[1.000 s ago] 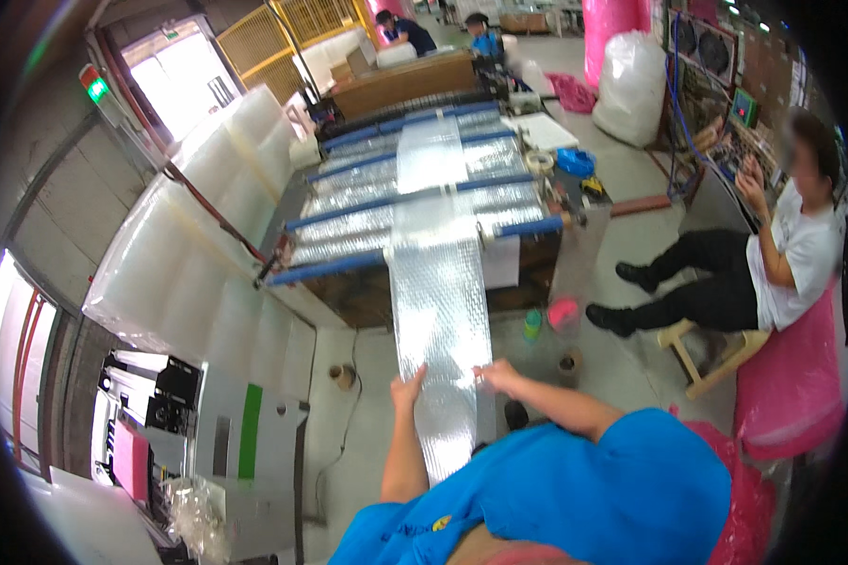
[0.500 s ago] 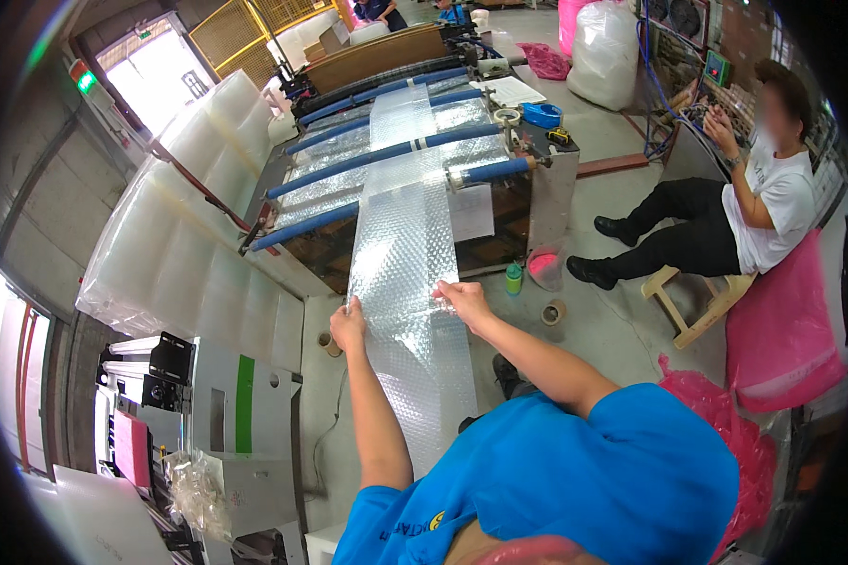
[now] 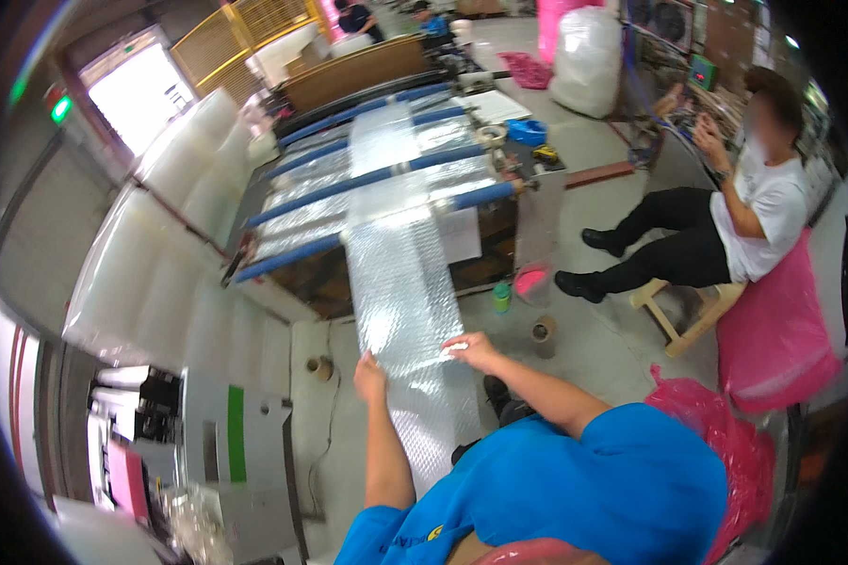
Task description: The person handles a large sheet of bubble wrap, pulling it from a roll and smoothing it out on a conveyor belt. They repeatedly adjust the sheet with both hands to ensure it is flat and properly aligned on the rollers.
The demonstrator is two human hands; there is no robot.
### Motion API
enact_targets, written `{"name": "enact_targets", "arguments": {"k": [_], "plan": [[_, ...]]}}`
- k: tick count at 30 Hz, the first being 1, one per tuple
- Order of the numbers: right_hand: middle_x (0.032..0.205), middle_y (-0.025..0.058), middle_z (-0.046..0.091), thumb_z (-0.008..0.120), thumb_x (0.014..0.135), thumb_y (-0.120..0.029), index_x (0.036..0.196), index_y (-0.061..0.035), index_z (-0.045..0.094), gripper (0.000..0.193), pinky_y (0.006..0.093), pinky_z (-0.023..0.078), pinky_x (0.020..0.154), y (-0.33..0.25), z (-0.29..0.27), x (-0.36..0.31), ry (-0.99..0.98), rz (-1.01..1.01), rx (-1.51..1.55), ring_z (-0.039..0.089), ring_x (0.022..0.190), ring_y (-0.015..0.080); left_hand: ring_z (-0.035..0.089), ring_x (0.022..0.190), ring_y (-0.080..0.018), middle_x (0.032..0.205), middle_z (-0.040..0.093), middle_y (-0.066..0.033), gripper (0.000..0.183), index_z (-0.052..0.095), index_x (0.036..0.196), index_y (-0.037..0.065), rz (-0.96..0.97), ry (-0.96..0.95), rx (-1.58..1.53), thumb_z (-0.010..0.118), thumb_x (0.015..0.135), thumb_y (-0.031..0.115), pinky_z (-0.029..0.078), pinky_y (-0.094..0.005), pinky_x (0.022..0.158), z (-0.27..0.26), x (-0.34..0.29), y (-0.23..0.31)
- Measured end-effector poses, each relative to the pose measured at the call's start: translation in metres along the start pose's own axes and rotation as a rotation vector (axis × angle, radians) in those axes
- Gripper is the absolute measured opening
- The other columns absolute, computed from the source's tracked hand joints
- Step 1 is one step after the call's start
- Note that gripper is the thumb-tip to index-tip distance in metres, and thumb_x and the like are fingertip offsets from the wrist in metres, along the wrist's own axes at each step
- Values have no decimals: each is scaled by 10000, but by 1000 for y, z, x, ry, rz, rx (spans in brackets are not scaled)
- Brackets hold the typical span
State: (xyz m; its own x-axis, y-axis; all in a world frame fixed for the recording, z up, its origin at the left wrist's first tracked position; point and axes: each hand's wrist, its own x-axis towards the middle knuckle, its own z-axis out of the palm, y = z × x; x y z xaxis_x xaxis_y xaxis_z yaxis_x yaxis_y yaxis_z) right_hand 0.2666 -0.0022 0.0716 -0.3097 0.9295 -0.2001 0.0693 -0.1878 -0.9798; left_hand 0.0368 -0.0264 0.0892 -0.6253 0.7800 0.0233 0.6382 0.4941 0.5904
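A long strip of clear bubble wrap (image 3: 400,282) runs from the blue rollers (image 3: 287,256) of a machine down toward my body. My left hand (image 3: 370,379) is closed on the strip's left edge, thumb on top. On the opposite edge, slightly higher in the picture, my right hand (image 3: 471,351) pinches the wrap with thumb and fingers. Between my hands the strip is pulled across, with a crease or fold line there. Its lower part hangs down before my blue shirt, where its end is hidden.
Wrapped white rolls (image 3: 132,282) are stacked at the left, above a grey machine (image 3: 240,452). A seated person (image 3: 754,198) is at the right beside a wooden stool (image 3: 683,320) and pink wrapped bundles (image 3: 777,330). Cardboard cores (image 3: 543,330) and a green bottle (image 3: 501,298) stand on the floor.
Both hands have come lower and nearer to my body, still gripping the bubble wrap's edges. A crosswise crease now shows between them. The whole view has shifted slightly.
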Motion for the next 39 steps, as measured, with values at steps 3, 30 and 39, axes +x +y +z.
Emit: {"name": "enact_targets", "arguments": {"k": [3,30,39], "plan": [[677,31,584,588,665,-61,836,-104,617,179,220,411,508,5,-1,5,-1,-8,-6,487,555,64,517,861,-229,940,540,-133,271,511,958,-18,350,-11,-46,403,777,153,394,-318,764,52,22,-66],[896,111,568,373,749,-26,1009,-145,539,331,256,393,692,17,-19,149,-192,-63,-282,522,810,168,514,790,-366,821,546,-221,607,558,830,-21,-229,-83,45,286,771,519,387,-431,698,79,127,41],[886,-10,516,403,791,-79,965,-89,544,224,207,407,614,-59,-22,176,-28,118,272,441,739,58,534,678,-286,681,550,-192,579,520,718,-57,-198,106,-285,632,561,490,400,-339,641,17,154,93]]}}
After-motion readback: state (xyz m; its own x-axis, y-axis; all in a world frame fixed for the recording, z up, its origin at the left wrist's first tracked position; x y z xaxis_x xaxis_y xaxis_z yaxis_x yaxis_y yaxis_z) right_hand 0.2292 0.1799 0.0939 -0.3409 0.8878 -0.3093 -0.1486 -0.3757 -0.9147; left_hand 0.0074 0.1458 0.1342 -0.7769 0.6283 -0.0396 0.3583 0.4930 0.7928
